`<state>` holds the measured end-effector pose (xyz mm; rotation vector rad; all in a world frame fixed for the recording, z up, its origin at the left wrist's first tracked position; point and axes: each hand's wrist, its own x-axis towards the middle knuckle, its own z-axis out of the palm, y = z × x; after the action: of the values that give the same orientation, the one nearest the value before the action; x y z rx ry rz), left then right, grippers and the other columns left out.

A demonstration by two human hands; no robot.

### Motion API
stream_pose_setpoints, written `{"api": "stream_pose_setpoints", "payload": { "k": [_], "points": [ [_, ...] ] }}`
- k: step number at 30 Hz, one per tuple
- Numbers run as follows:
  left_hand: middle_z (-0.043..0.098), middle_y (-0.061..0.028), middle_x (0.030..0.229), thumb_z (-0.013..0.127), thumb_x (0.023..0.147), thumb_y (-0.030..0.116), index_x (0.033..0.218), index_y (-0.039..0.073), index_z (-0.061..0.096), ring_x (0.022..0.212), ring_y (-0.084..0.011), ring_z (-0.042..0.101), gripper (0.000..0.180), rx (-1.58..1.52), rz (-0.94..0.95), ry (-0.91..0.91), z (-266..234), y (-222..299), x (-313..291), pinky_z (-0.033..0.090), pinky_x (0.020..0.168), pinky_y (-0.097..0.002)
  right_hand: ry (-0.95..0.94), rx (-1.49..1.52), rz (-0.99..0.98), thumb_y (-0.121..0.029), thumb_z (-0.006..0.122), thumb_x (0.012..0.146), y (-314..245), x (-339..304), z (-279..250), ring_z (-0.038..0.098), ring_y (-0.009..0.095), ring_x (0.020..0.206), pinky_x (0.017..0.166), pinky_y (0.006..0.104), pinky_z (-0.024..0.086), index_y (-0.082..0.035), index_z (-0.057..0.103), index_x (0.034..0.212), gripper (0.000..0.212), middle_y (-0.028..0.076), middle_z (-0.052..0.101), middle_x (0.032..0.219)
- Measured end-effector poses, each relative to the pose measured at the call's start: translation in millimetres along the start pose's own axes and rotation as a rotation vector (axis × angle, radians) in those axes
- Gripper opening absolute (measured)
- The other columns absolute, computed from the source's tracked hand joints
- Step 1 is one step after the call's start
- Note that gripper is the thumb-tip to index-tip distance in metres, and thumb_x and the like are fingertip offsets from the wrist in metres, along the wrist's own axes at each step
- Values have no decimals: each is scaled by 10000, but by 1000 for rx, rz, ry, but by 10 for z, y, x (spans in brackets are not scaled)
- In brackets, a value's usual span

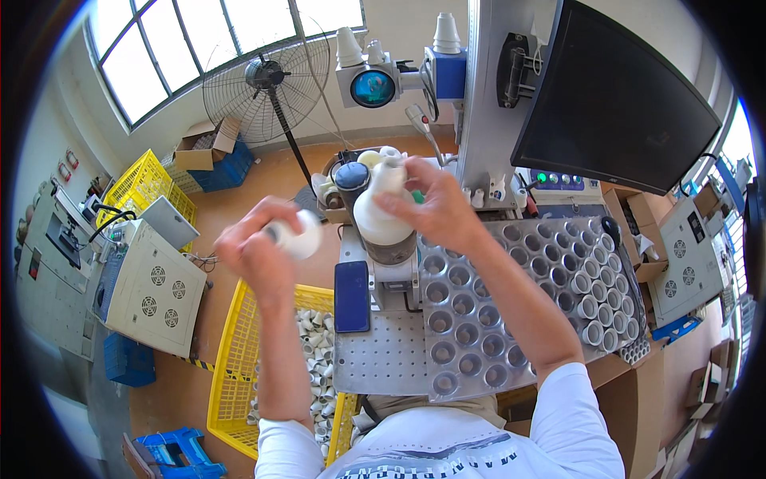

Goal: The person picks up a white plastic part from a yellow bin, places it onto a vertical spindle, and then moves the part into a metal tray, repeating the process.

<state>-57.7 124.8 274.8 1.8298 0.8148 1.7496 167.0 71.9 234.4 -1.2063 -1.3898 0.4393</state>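
My left hand [262,243] is raised above the yellow basket, its fingers closed on a white round plastic piece [306,236] with an opening, blurred by motion. My right hand [437,203] grips a white stepped, bottle-shaped piece [384,214] by its narrow upper part, thumb and fingers around it. That piece stands over a dark grey cylindrical base [389,251] on the machine. Just behind it rises a dark cylinder [352,176] with a rounded top. Whether the white piece is fixed to the base I cannot tell.
A metal tray [449,405] of round holes, some holding white cups [600,297], lies under my right forearm. A yellow basket [227,375] of small white parts stands left. A dark blue phone [352,297] lies on the perforated plate. A monitor [618,100] hangs at right.
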Motion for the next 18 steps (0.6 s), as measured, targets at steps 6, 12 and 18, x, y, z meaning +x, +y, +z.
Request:
{"api": "stream_pose_setpoints", "payload": {
  "k": [6,12,18],
  "points": [
    [704,-103,711,441,792,206,701,-16,703,668,-223,639,355,696,-4,75,-1398,-1881,-562,532,672,-351,151,-114,-147,-311,805,822,160,-410,-224,626,349,1177,1038,419,473,21,635,1187,523,213,663,1200],
    [627,-146,785,422,769,163,779,-52,641,700,-261,608,307,512,-248,96,-2171,-2868,-1055,536,651,-376,265,-648,212,-299,749,828,837,-1297,-1694,633,394,1119,1015,434,490,7,662,1173,470,222,674,1148],
    [629,-152,876,393,734,55,828,-59,634,788,-263,616,283,200,-507,60,-1287,-2181,-1429,537,771,-366,311,-1324,727,-304,745,758,1239,-2272,-3793,629,354,1185,1009,434,500,-62,656,1267,571,218,673,1230]
  ]
}}
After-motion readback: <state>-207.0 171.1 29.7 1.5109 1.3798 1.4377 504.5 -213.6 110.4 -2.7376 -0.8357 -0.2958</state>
